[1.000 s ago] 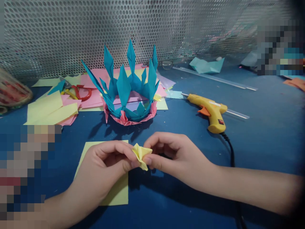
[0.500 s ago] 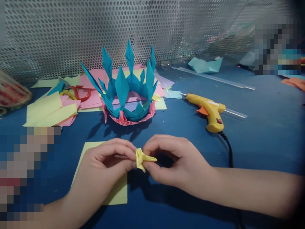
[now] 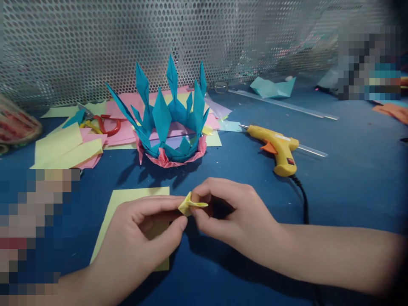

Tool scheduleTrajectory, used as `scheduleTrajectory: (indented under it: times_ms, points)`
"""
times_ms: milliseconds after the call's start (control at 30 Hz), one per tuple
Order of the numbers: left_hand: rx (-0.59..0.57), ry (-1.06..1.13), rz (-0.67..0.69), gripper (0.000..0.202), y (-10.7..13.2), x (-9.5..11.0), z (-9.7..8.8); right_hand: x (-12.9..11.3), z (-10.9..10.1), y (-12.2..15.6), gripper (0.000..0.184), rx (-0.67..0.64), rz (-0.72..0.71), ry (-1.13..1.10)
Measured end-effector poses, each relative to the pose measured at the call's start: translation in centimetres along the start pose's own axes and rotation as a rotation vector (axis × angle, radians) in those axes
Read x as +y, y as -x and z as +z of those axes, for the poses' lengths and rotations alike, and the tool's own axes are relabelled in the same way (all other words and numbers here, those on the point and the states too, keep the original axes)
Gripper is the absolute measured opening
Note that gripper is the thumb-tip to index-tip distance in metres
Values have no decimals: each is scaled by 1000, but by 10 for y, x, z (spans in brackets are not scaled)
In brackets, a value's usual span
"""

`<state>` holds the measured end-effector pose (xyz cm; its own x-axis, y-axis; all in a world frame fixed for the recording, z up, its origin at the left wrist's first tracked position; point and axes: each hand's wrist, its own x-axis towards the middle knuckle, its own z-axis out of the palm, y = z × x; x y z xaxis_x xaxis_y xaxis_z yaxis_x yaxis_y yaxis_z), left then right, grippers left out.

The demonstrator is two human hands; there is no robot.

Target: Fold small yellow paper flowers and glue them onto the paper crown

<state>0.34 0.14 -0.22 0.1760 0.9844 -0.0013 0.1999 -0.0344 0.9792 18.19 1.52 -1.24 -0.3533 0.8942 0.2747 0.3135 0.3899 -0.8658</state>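
A small folded yellow paper piece (image 3: 190, 205) is pinched between both of my hands above the blue table. My left hand (image 3: 140, 238) grips its left end with thumb and fingertips. My right hand (image 3: 232, 216) pinches its right end, fingers curled. Under my left hand lies a flat pale yellow paper square (image 3: 134, 212). Behind the hands stands a blue paper crown-like flower (image 3: 168, 119) with tall pointed petals and a pink folded base.
A yellow glue gun (image 3: 277, 146) with a black cord lies to the right, a clear glue stick in it. Loose coloured sheets (image 3: 66, 148) and red-handled scissors (image 3: 106, 124) lie at the back left. A perforated metal screen (image 3: 191, 38) closes the back.
The yellow piece has been turned flatter and lifted slightly. My left hand has slid lower, its thumb now stretched out beneath the piece.
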Motion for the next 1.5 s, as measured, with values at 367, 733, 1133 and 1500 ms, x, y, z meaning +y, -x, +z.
scheduleTrajectory:
  times_ms: [367, 733, 1133, 1500]
  points:
    - [66, 219, -267, 14, -9, 4, -2, 0, -2, 2, 14, -7, -242, 76]
    - [0, 357, -425, 11, -14, 1, -6, 6, -3, -2, 20, 21, -325, 186]
    - [-69, 361, -419, 13, -16, 5, -6, 2, -6, -2, 21, -15, -284, 82]
    - [-127, 328, -435, 18, -17, 10, -6, -1, -7, -2, 16, 42, -286, 70]
